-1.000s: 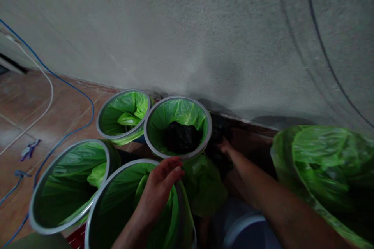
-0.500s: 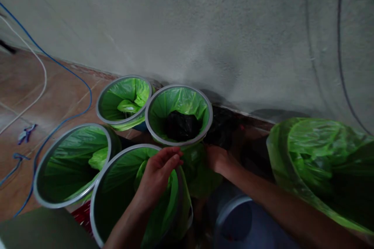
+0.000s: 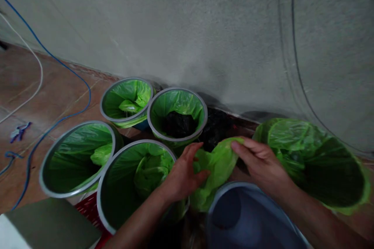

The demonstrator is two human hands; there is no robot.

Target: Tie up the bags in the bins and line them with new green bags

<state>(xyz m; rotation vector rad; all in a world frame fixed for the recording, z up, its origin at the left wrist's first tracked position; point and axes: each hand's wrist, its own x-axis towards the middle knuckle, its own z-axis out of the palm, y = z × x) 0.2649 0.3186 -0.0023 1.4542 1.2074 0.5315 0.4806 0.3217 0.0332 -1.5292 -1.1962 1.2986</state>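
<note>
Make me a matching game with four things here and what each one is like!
Things:
1. Held bag
2. Wall
3. Floor
4. Bluish bin

Matches:
A. Reddish-brown and tiled
B. Unlined
C. Green, pinched by the right hand
D. Grey, with a dark cord hanging in front

Pairs: 1-C, 2-D, 3-A, 4-B

Loose green bag (image 3: 220,159): no print can be read
Grey bin rims (image 3: 99,192): no legible brand or number
Blue-grey bin (image 3: 260,212): no lettering to make out
Black bag (image 3: 179,122): too dark for any print to be read
Small purple tool (image 3: 20,132) on the floor: too small for any marking to be read
Wall (image 3: 175,19): no readable sign or writing
</note>
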